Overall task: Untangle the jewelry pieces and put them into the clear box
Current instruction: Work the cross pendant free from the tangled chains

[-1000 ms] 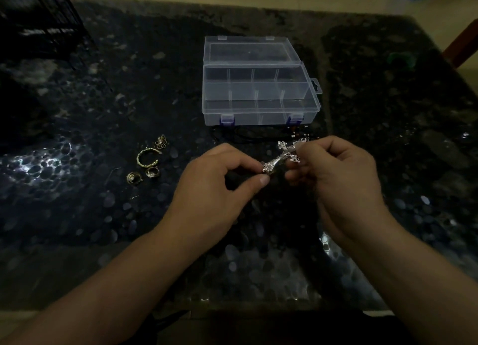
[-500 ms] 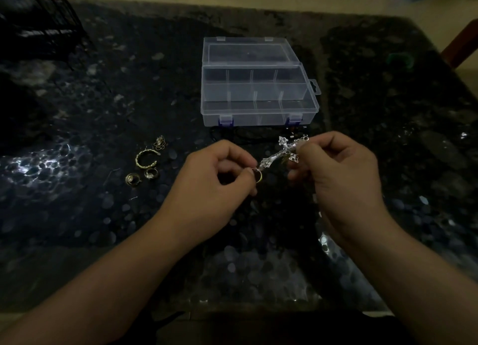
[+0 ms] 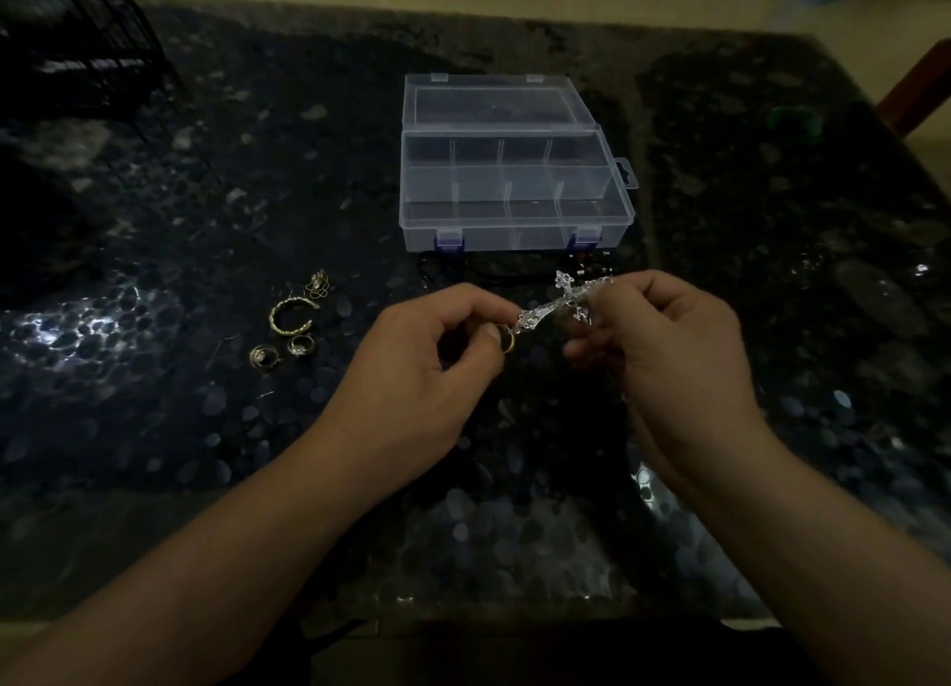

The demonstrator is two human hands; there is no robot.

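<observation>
A silver cross pendant (image 3: 558,304) hangs in the air between my hands, just in front of the clear box (image 3: 514,232). My right hand (image 3: 669,346) pinches the cross at its upper end. My left hand (image 3: 427,371) pinches a small gold ring (image 3: 507,343) that sits at the cross's lower tip. The box stands open, lid tilted back, with several divided compartments that look bare. A dark cord (image 3: 494,268) lies on the table between the box and my hands.
To the left on the dark speckled table (image 3: 154,428) lie a gold open bangle-like ring (image 3: 289,316), a small gold tangle (image 3: 318,285) and two little gold pieces (image 3: 282,352). A black wire rack (image 3: 92,52) stands at the far left corner. A green object (image 3: 792,119) sits far right.
The gold ring has come into view at my left fingertips under the cross's tip. Both hands shifted slightly; the cross stays held between them.
</observation>
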